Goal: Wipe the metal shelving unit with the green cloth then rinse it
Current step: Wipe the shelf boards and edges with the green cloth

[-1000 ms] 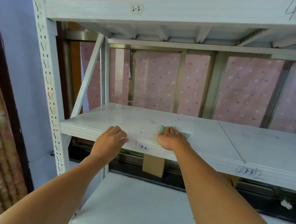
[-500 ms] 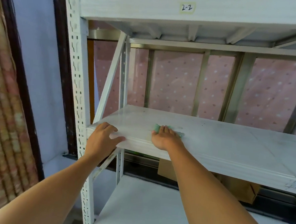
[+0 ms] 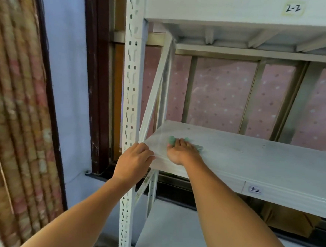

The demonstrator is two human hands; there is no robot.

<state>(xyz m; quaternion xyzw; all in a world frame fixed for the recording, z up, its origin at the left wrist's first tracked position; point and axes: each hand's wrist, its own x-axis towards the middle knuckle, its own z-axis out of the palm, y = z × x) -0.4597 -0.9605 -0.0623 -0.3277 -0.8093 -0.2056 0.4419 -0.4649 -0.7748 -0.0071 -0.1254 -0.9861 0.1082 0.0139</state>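
The white metal shelving unit point(image 3: 252, 160) fills the right of the head view, its middle board tagged 3-2. My right hand point(image 3: 181, 151) lies palm down on the green cloth point(image 3: 172, 139) near the board's left end; only the cloth's edges show beyond my fingers. My left hand point(image 3: 134, 160) grips the board's front left corner beside the perforated upright post point(image 3: 130, 101), fingers curled over the lip.
A higher board tagged 2-2 point(image 3: 243, 11) overhangs the hands. A lower board point(image 3: 179, 230) lies below, with a cardboard box point(image 3: 290, 221) behind it. A patterned curtain point(image 3: 10, 112) hangs at the left, and a dark door frame point(image 3: 95, 80) stands behind the post.
Both hands have slid left along the middle board: the right hand with the cloth now sits near the left end, the left hand at the corner by the post. The view has turned left.
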